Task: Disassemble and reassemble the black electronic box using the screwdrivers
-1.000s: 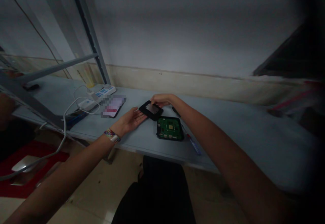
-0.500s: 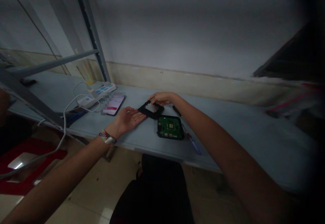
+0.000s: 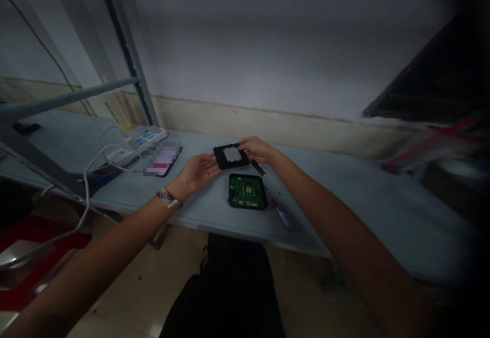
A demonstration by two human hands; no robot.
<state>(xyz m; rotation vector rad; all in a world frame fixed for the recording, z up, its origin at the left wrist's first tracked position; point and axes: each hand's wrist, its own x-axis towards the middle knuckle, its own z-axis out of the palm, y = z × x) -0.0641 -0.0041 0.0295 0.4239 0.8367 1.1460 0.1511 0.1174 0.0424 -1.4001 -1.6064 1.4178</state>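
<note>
A black cover (image 3: 229, 163) hangs between two bare hands at the center of the frame, just above the board (image 3: 248, 191) as the picture shows it. The left hand (image 3: 197, 173) supports the cover's left edge at the fingertips, palm partly open; the right hand (image 3: 257, 149) holds the upper right edge, though how firmly its fingers press cannot be told.

The likeliest mishap, by this view, is a slip: with the cover held only by its edges, a loose fingertip could let it tip and drop onto the bare board, where exposed parts might be knocked or scratched. A low sweep of the right forearm could also nudge the screwdriver (image 3: 258, 167) or send the blue pen-like tool (image 3: 283, 218), near the table's front edge, to the floor.

The cover is flat and dark, its corners rounded, with a pale, notch-edged panel (image 3: 231, 153) set in its middle; finer detail is lost in the dim light. Below it, the green board sits in a shallow black case (image 3: 264, 206) on the blue-gray table (image 3: 206, 208). Left of center lie a phone (image 3: 164, 162), its screen partly blurred out, and a white power strip (image 3: 153, 136) with a cable.
</note>
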